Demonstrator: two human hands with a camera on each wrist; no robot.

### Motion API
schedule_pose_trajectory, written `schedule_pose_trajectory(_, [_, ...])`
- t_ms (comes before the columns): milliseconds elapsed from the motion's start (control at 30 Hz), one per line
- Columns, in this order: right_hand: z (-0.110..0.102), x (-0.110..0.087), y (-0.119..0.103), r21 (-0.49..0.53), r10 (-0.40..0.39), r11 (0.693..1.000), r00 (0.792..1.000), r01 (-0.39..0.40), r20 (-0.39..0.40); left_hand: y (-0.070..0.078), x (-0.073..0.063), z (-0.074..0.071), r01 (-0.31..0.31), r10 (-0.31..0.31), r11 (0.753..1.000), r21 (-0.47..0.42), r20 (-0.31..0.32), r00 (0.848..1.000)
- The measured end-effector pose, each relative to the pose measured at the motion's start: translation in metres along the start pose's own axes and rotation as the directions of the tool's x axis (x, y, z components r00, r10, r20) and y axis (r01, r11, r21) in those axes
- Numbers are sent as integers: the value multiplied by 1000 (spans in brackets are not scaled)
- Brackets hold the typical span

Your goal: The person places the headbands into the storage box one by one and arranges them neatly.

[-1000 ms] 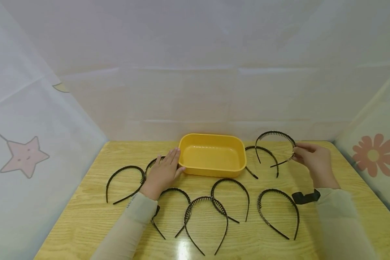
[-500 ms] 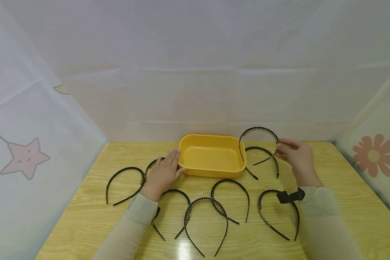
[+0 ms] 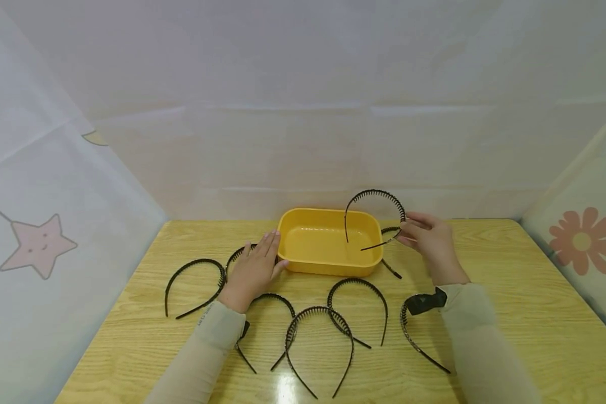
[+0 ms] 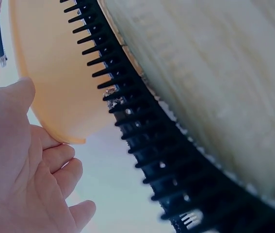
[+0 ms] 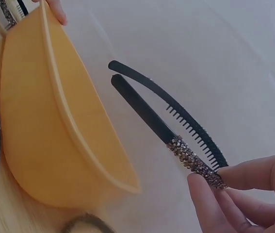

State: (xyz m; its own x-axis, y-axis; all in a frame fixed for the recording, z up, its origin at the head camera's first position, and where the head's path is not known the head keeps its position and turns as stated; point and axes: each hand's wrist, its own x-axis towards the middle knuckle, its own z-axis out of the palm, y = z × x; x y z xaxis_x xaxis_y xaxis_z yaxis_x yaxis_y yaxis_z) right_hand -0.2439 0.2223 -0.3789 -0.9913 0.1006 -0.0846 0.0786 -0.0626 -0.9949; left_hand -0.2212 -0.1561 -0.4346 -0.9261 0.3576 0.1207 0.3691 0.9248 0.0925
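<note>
The right hand [image 3: 431, 245] pinches one raised headband [image 5: 171, 138]; the left hand [image 3: 252, 273], relaxed, touches the tray [image 3: 328, 267]. Seven others [image 4: 161, 128] lie unlifted on the desk [image 3: 535, 292]

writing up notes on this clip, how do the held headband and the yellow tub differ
Look: the held headband is black with a glittery section, while the yellow tub is plain. Shape: the headband is a thin, toothed, open curve, the tub a rounded rectangular container. State: the right hand holds the headband raised; the tub stands on the table, the left hand against its side. Both are touched by a hand.
</note>
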Motion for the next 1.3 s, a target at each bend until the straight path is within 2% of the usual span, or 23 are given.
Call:
schedule_pose_trajectory(333, [32, 3, 8, 26, 23, 999, 997, -25, 70, 2, -2, -2, 4, -4, 1000, -14, -3, 1000])
schedule_pose_trajectory(733, [74, 7, 17, 77, 89, 993, 993, -94, 76, 4, -2, -3, 9, -9, 1000, -16, 7, 1000])
schedule_pose_trajectory(867, [84, 8, 23, 68, 99, 992, 991, -105, 89, 4, -2, -2, 12, -11, 1000, -17, 7, 1000])
schedule_pose_trajectory(1067, [100, 7, 32, 0, 100, 995, 987, -101, 125, 4, -1, 0, 12, -12, 1000, -14, 14, 1000])
schedule_pose_trajectory(1300, [111, 8, 40, -70, 76, 995, 987, -66, 142, 4, -2, 0, 9, -9, 1000, -17, 9, 1000])
